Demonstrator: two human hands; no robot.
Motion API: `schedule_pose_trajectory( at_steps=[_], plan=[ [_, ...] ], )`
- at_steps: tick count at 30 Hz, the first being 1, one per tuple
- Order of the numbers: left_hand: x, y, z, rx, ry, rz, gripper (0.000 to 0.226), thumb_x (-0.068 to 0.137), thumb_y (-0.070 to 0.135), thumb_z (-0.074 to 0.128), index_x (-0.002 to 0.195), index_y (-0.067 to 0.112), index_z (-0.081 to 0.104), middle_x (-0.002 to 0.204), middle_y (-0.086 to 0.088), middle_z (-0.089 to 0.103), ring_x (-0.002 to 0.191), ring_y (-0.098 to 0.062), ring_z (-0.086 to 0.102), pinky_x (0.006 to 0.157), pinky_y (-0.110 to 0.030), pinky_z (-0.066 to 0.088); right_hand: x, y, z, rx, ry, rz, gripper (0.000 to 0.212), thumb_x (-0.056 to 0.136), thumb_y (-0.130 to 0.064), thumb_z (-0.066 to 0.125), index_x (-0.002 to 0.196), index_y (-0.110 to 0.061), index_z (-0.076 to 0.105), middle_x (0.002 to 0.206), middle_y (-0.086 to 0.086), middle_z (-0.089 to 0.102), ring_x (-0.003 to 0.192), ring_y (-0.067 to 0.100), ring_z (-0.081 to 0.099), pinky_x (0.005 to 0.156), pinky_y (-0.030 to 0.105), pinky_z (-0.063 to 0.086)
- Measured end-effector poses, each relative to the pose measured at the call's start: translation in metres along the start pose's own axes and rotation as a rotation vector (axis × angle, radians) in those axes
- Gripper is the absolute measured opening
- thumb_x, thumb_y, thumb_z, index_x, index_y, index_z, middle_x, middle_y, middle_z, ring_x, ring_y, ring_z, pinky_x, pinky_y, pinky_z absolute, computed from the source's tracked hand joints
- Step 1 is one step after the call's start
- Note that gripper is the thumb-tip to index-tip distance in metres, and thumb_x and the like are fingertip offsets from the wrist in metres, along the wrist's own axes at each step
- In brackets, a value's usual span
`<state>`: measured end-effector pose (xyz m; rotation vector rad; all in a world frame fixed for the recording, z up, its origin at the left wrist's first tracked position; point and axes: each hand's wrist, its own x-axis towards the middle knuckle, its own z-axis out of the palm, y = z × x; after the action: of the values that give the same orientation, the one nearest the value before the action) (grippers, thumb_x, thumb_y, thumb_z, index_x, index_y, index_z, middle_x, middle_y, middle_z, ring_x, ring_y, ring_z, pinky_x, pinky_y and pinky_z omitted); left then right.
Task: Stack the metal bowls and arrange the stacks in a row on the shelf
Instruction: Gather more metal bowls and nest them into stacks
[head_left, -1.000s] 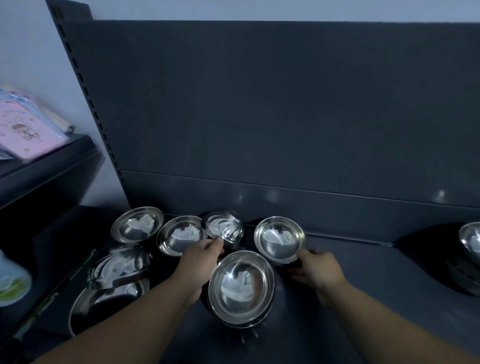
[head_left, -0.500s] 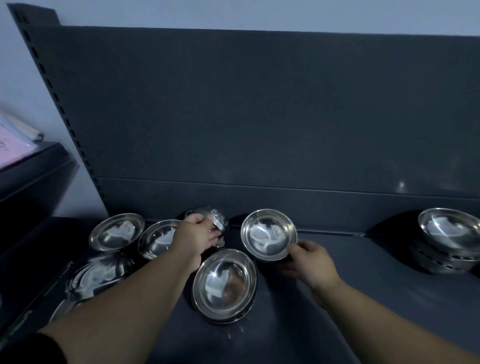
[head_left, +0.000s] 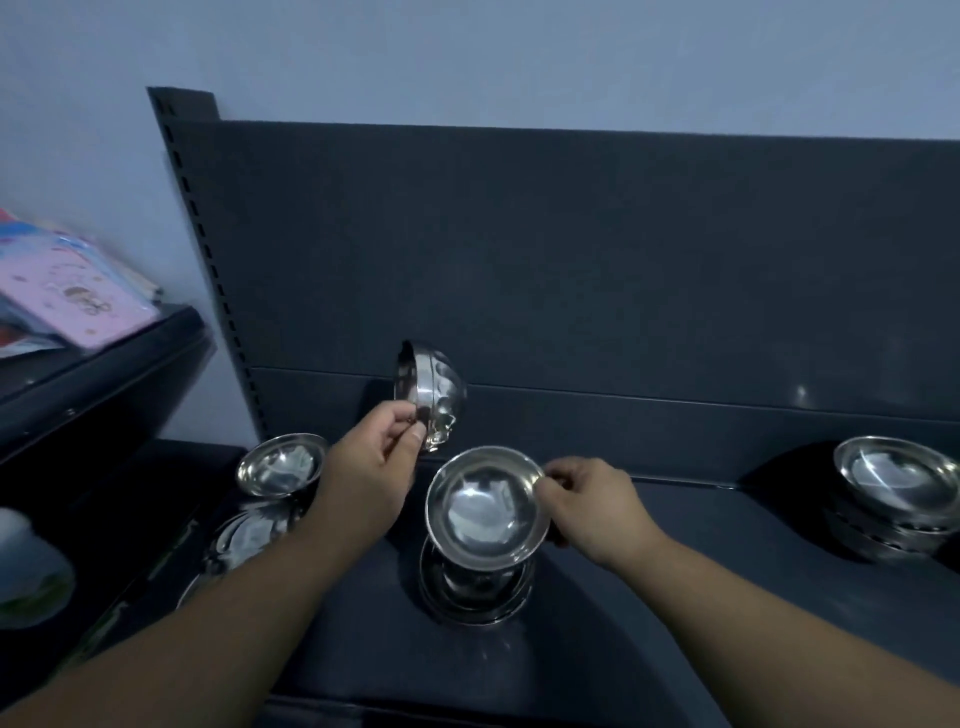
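- Up against the dark grey back panel (head_left: 571, 270), the left hand (head_left: 371, 480) pinches the rim of a small shiny steel bowl (head_left: 431, 395) between thumb and fingers, holding it on edge, its opening facing left, clear of the shelf.
- Lower and to the right, the right hand (head_left: 592, 506) grips the right rim of a wider round steel bowl (head_left: 485, 506), fingers closed on the edge, opening facing up.
- That wider bowl hangs just above a low pile of steel bowls (head_left: 475, 592) standing on the dark shelf board (head_left: 675, 597); whether they touch is unclear.
- Left of the hands sits a steel bowl by the upright (head_left: 280, 465), with more shiny bowls (head_left: 249, 540) in front of it.
- Far right, another stack of steel bowls (head_left: 896, 493) stands apart.
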<state>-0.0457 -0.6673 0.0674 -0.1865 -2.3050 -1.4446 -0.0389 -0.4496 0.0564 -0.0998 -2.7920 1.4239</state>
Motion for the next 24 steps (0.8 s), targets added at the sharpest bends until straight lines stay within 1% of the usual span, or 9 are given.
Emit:
schedule_pose_trajectory(
  at_steps=[3, 6, 10, 12, 15, 18, 20, 22, 24],
  plan=[
    [-0.016, -0.002, -0.007, 0.089, -0.038, 0.062, 0.014, 0.090, 0.019, 0.062, 0.096, 0.032, 0.064, 0.081, 0.019, 0.068, 0.084, 0.007, 0.062, 0.073, -0.006, 0.046, -0.002, -0.003, 0.009, -0.073, -0.035, 0.015, 0.018, 0.080, -0.029, 0.058, 0.081, -0.019, 0.072, 0.062, -0.001, 0.070, 0.056, 0.012, 0.065, 0.059, 0.026, 0.056],
    [-0.034, -0.009, -0.010, 0.184, -0.157, 0.127, 0.015, 0.092, 0.019, 0.060, 0.100, 0.030, 0.066, 0.088, 0.021, 0.068, 0.089, 0.005, 0.061, 0.077, -0.010, 0.046, -0.002, 0.000, 0.015, -0.103, -0.034, 0.052, 0.016, 0.078, -0.030, 0.061, 0.073, -0.017, 0.070, 0.064, 0.001, 0.071, 0.063, 0.016, 0.069, 0.068, 0.031, 0.060],
    [-0.058, -0.027, -0.006, 0.232, -0.253, 0.147, 0.016, 0.092, 0.020, 0.060, 0.103, 0.030, 0.066, 0.094, 0.029, 0.060, 0.099, 0.013, 0.054, 0.080, -0.001, 0.037, -0.001, 0.009, 0.019, -0.112, -0.041, 0.075, 0.015, 0.078, -0.029, 0.061, 0.072, -0.018, 0.070, 0.069, 0.000, 0.073, 0.069, 0.016, 0.070, 0.074, 0.035, 0.060],
    [-0.067, -0.037, -0.004, 0.217, -0.284, 0.162, 0.018, 0.092, 0.021, 0.059, 0.102, 0.034, 0.065, 0.094, 0.028, 0.061, 0.099, 0.012, 0.055, 0.080, -0.001, 0.038, -0.001, 0.015, 0.020, -0.104, -0.020, 0.079, 0.013, 0.080, -0.025, 0.059, 0.078, -0.019, 0.071, 0.075, -0.002, 0.073, 0.073, 0.016, 0.071, 0.077, 0.036, 0.060],
    [-0.076, -0.051, -0.003, 0.192, -0.328, 0.198, 0.020, 0.090, 0.023, 0.056, 0.103, 0.038, 0.058, 0.105, 0.027, 0.058, 0.097, 0.005, 0.059, 0.080, -0.005, 0.041, -0.005, 0.023, 0.020, -0.033, 0.016, 0.100, 0.013, 0.084, -0.023, 0.057, 0.081, -0.023, 0.070, 0.080, -0.004, 0.072, 0.073, 0.016, 0.071, 0.077, 0.037, 0.060],
    [-0.082, -0.061, -0.002, 0.181, -0.340, 0.212, 0.021, 0.090, 0.022, 0.056, 0.102, 0.039, 0.058, 0.114, 0.028, 0.056, 0.107, 0.005, 0.057, 0.089, -0.008, 0.042, -0.015, 0.031, 0.023, 0.009, 0.038, 0.118, 0.014, 0.087, -0.022, 0.056, 0.091, -0.025, 0.069, 0.088, -0.005, 0.072, 0.079, 0.016, 0.070, 0.083, 0.036, 0.058],
    [-0.085, -0.068, -0.001, 0.171, -0.336, 0.190, 0.026, 0.091, 0.016, 0.058, 0.101, 0.040, 0.057, 0.123, 0.030, 0.051, 0.116, 0.005, 0.052, 0.094, -0.007, 0.040, -0.024, 0.034, 0.025, -0.002, 0.023, 0.116, 0.022, 0.087, -0.017, 0.056, 0.103, -0.023, 0.069, 0.098, -0.006, 0.072, 0.089, 0.014, 0.069, 0.091, 0.032, 0.054],
    [-0.089, -0.073, -0.001, 0.140, -0.343, 0.117, 0.031, 0.091, 0.014, 0.059, 0.104, 0.041, 0.056, 0.133, 0.031, 0.043, 0.125, 0.007, 0.044, 0.101, -0.009, 0.035, -0.032, 0.040, 0.028, -0.007, -0.033, 0.112, 0.033, 0.085, -0.013, 0.058, 0.115, -0.024, 0.065, 0.105, -0.010, 0.068, 0.098, 0.010, 0.065, 0.095, 0.025, 0.049],
    [-0.093, -0.073, -0.001, 0.042, -0.352, -0.041, 0.042, 0.087, 0.022, 0.064, 0.120, 0.042, 0.049, 0.143, 0.028, 0.034, 0.131, 0.009, 0.035, 0.109, -0.020, 0.033, -0.039, 0.048, 0.034, 0.030, -0.108, 0.091, 0.051, 0.079, -0.012, 0.064, 0.127, -0.028, 0.056, 0.115, -0.014, 0.062, 0.102, 0.006, 0.063, 0.094, 0.023, 0.050]
  ],
)
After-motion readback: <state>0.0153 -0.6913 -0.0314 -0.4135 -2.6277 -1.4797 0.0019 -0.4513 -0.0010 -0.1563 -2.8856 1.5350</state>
